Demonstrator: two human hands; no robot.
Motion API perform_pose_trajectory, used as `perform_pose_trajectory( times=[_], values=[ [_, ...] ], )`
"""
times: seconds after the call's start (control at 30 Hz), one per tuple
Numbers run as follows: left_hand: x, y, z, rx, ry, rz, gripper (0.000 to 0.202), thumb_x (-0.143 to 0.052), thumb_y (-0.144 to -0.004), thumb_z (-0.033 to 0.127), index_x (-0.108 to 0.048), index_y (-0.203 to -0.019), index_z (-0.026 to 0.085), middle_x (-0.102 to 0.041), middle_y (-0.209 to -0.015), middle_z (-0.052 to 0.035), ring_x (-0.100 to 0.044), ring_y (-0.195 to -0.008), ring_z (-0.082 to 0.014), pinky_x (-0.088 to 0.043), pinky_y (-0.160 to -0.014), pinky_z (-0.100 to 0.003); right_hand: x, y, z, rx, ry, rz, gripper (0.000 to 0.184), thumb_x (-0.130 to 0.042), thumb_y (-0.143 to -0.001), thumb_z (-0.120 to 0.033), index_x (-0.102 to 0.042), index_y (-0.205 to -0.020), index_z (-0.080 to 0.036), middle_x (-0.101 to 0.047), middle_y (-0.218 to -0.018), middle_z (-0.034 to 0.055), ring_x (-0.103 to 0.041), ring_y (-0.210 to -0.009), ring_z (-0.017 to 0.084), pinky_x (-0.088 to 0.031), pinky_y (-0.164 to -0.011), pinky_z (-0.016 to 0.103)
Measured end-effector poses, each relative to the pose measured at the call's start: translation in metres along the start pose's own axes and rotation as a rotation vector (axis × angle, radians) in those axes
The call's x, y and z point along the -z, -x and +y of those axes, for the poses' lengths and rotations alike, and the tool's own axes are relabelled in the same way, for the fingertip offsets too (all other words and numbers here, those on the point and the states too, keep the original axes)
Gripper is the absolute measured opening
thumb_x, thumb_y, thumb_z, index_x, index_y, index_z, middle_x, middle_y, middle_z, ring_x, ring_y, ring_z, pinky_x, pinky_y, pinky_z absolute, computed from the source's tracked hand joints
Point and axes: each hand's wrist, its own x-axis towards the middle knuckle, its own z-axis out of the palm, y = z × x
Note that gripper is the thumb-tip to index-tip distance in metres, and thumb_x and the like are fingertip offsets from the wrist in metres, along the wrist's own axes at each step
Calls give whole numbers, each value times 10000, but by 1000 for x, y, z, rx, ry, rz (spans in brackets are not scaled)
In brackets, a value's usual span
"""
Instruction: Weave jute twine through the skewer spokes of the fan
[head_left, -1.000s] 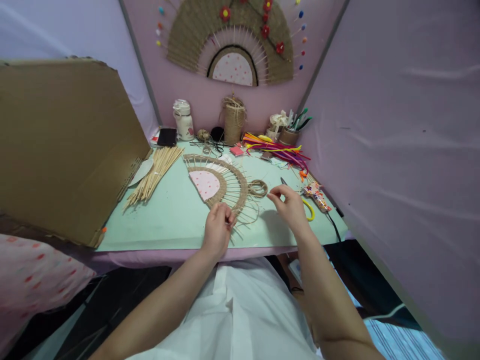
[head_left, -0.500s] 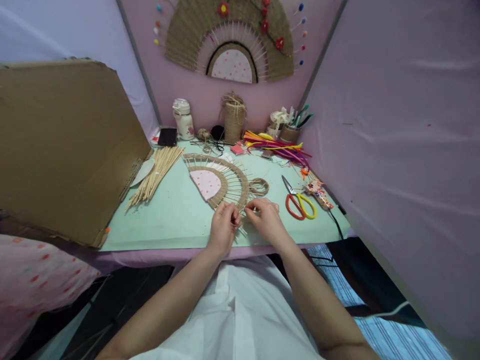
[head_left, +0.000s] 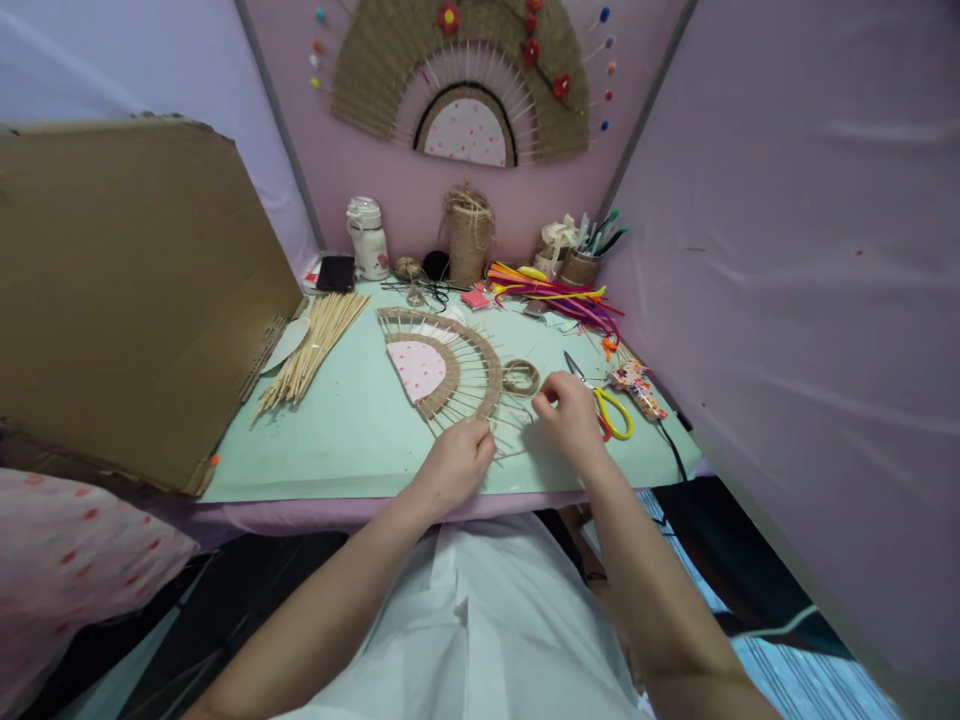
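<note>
A half-round woven fan [head_left: 491,365] of thin sticks and brown twine lies on the table, a pink dotted half-circle [head_left: 417,370] at its centre. At its lower end, my left hand [head_left: 459,462] is closed on the fan's edge, and its fingertips hide the part they grip. My right hand [head_left: 568,415] is pinched shut to the right of the fan. A thin strand of twine loops between the fan and these fingertips. Just behind the hands rests a small coil of twine [head_left: 520,364]. Scissors [head_left: 616,415] with red and yellow handles lie partly behind my right hand.
A bundle of sticks [head_left: 311,360] lies left, beside a large cardboard sheet [head_left: 142,300]. Along the back stand a white bottle [head_left: 367,245], a twine spool [head_left: 470,240] and a pen holder [head_left: 581,267]. Coloured pipe cleaners [head_left: 555,290] and a patterned glue gun [head_left: 637,385] lie right.
My right hand has moved right and slightly up, away from my left hand, now covering part of the scissors. My left hand has turned over the fan's end, and the fan has shifted slightly right.
</note>
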Motion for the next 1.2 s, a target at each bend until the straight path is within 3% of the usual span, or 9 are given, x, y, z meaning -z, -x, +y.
perform_pose_trajectory(
  times=[0.17,0.43,0.6,0.73,0.8,0.87,1.0,1.1,1.2],
  values=[
    [-2,0,-2,32,46,-22,244,-428,-837,218,-414,-593,213,-466,-615,3,-448,-631,-172,-284,-604,-284,15,4,-3,37,-149,-125,131,-469,-832,-212,-559,-738,-202,-606,-739,15,-525,-747,162,-330,-700,278],
    [-1,-1,1,39,-41,-47,233,-381,-853,215,-418,-623,210,-480,-650,0,-471,-669,-171,-317,-624,-283,-3,21,-16,97,-97,-237,152,-515,-863,-267,-628,-957,-229,-651,-951,45,-547,-912,193,-292,-779,318],
    [0,-2,1,23,-123,-78,229,-366,-845,185,-427,-625,204,-488,-658,0,-477,-684,-164,-337,-631,-279,-14,21,-18,186,46,-202,113,-499,-837,-205,-567,-750,-185,-623,-802,40,-526,-841,189,-270,-760,323],
    [1,-2,2,42,-169,-80,257,-369,-843,186,-454,-601,199,-507,-646,-5,-490,-676,-160,-341,-630,-277,-14,15,-9,45,70,-39,103,-457,-810,-183,-505,-719,-180,-590,-744,40,-509,-787,187,-286,-736,316],
    [4,-1,5,67,-150,-99,259,-368,-858,211,-502,-637,194,-545,-677,-12,-514,-701,-163,-350,-644,-275,-6,12,-3,-34,-28,19,109,-425,-816,-191,-489,-729,-186,-576,-738,29,-502,-751,172,-306,-723,304],
    [7,2,11,79,-124,-132,253,-382,-878,273,-558,-718,189,-585,-720,-19,-538,-725,-168,-361,-657,-273,8,14,1,-78,-130,-6,150,-379,-831,-202,-464,-708,-192,-536,-689,12,-480,-693,156,-323,-675,282],
    [15,17,31,82,-172,-186,270,-436,-875,390,-613,-889,187,-624,-734,-33,-566,-731,-187,-367,-656,-276,40,37,9,-125,-199,-182,225,-344,-861,-252,-389,-646,-201,-423,-607,-21,-411,-599,130,-314,-584,250],
    [23,32,43,70,-199,-250,253,-452,-873,361,-636,-909,190,-651,-773,-45,-579,-751,-187,-366,-658,-270,62,66,20,-155,-194,-334,273,-347,-882,-301,-362,-628,-201,-372,-584,-35,-367,-557,113,-305,-544,234],
    [30,43,46,71,-91,-347,243,-473,-864,337,-664,-905,191,-665,-798,-31,-579,-751,-163,-376,-662,-250,79,93,33,-194,-134,-443,319,-359,-888,-322,-355,-594,-197,-371,-554,-32,-358,-537,111,-308,-521,228]
  ],
)
